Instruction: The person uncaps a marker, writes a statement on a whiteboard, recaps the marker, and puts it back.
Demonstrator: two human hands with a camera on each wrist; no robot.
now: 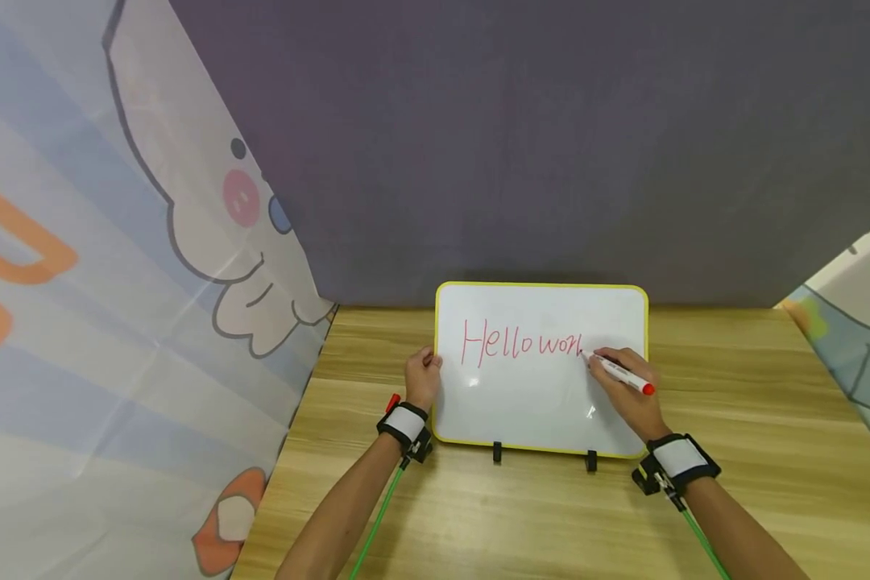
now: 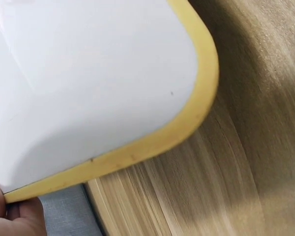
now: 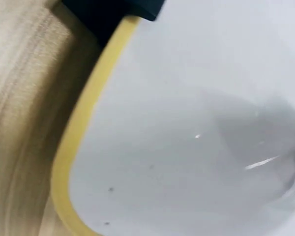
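A whiteboard (image 1: 529, 411) with a yellow rim leans on a stand and bears "Hello wor" plus a further stroke in red handwriting (image 1: 511, 341). At its left edge, my left hand (image 1: 424, 377) pinches the rim; in the left wrist view the thumb and fingers (image 2: 27, 216) are on either side of the yellow edge (image 2: 113, 162). My right hand (image 1: 631, 391) grips a white marker with a red end (image 1: 623, 375), its tip at the last letter. In the right wrist view the hand is out of sight; the board's lower corner (image 3: 137, 191) and a shadow show.
Two black stand feet (image 1: 497, 452) hold the board's bottom edge on the wooden table (image 1: 522, 524). A small red object (image 1: 393, 403) lies beside the left wrist, partly hidden. Behind rises a dark grey panel (image 1: 536, 145), and a cartoon-printed sheet (image 1: 152, 322) hangs at left.
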